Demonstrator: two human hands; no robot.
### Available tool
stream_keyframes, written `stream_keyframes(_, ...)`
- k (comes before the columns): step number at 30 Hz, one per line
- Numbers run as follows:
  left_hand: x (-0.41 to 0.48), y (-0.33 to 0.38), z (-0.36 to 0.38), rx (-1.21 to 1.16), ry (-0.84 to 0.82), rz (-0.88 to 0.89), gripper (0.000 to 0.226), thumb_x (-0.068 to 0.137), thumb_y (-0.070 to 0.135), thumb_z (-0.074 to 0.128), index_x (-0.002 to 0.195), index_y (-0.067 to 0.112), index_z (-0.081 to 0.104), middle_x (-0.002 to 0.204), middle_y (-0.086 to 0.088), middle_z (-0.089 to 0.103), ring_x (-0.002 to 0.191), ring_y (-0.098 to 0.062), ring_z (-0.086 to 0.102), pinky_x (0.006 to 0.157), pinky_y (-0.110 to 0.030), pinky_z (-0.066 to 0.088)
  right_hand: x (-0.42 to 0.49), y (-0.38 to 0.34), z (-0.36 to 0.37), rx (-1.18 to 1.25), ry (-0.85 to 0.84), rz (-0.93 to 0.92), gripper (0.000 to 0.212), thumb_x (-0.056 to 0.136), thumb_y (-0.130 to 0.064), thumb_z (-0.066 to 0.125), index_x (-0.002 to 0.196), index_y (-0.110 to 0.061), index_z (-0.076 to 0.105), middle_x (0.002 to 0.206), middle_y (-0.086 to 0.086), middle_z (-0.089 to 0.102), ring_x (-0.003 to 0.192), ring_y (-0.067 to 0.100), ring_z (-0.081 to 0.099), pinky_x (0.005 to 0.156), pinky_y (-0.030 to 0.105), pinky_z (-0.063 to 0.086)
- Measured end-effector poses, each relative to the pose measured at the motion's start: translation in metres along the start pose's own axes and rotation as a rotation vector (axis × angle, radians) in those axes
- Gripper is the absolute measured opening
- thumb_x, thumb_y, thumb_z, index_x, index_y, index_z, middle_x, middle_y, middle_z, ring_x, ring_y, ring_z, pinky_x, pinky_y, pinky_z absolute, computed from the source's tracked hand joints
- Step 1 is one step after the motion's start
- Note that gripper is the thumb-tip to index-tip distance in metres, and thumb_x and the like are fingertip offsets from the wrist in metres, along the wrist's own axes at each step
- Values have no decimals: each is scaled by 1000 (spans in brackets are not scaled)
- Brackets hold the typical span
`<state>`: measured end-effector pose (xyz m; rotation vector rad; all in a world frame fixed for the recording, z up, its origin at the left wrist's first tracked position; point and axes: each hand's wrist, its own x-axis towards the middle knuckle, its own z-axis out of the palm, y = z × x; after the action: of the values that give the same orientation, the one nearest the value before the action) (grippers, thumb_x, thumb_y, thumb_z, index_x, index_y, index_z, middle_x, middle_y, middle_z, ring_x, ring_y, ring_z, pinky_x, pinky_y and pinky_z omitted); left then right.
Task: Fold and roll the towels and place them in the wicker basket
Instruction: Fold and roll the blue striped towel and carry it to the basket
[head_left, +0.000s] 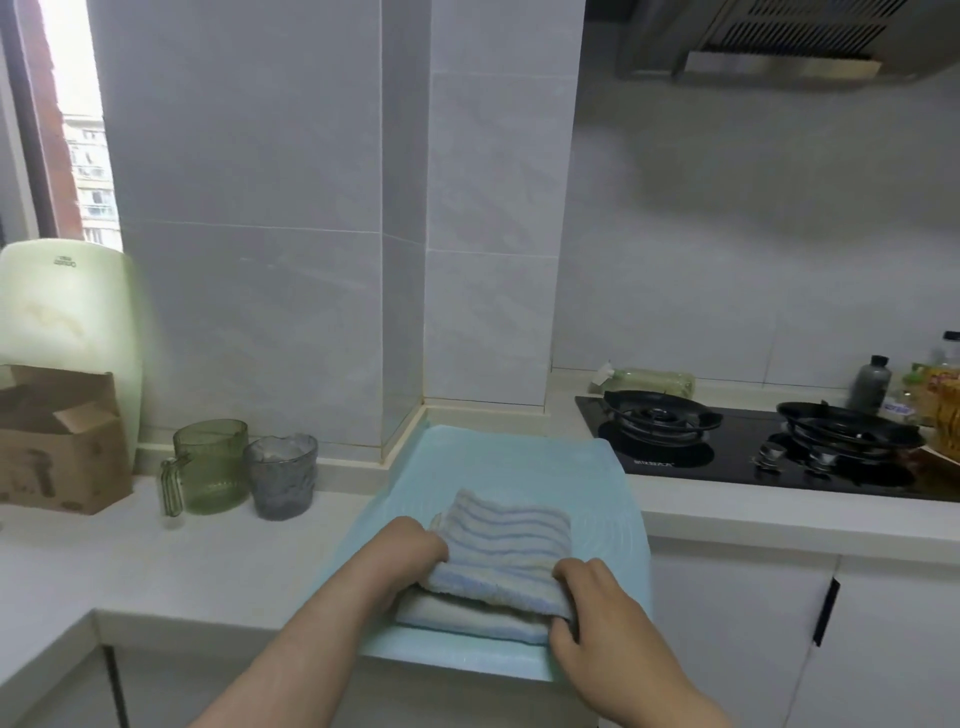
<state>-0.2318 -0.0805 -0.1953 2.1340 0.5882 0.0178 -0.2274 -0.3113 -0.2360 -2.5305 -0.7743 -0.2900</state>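
A white kitchen counter (182, 561) runs under a grey tiled wall, and a pale blue mat (519, 467) lies on it at its front edge. In the head view the striped towel (498, 540) lies folded on the mat, its near edge lifted over the layers beneath. It looks soft, light and limp, so it will likely sag and unroll unless it is held at both ends of the near edge.

The left hand (410, 545), at the towel's eight o'clock, curls its fingers over that corner. The right hand (597, 608), at four o'clock, grips the other end with its fingers tucked under the fold.

A green mug (210, 465) and a grey glass (280, 478) stand at ten o'clock, and a black hob (753, 441) at two o'clock. No wicker basket is in view.
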Motion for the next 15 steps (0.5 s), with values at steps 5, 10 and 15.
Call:
stream_keyframes(5, -7, 2, 8, -135, 9, -19, 21, 85, 17, 55, 100, 4, 63, 93, -9, 66, 82, -21, 61, 59, -26, 39, 4, 1, 7, 50, 35, 50, 39, 83, -26, 40, 120, -34, 46, 103, -8, 38, 83, 15, 48, 76, 28, 45)
stream_keyframes(10, -5, -10, 15, 19, 168, 121, 26, 93, 11, 45, 67, 13, 44, 74, -4, 48, 73, -20, 48, 64, -31, 33, 5, 9, 14, 87, 10, -11, 46, 84, -22, 42, 126, -35, 54, 112, -12, 34, 87, 10, 51, 82, 18, 42)
stream_keyframes(15, -4, -18, 18, 51, 177, 113, 24, 88, 6, 42, 69, 16, 32, 72, 0, 40, 65, -15, 38, 55, -29, 26, 6, 13, 15, 126, -11, -52, 47, 85, -18, 45, 126, -39, 56, 114, -14, 36, 91, 7, 54, 83, 15, 43)
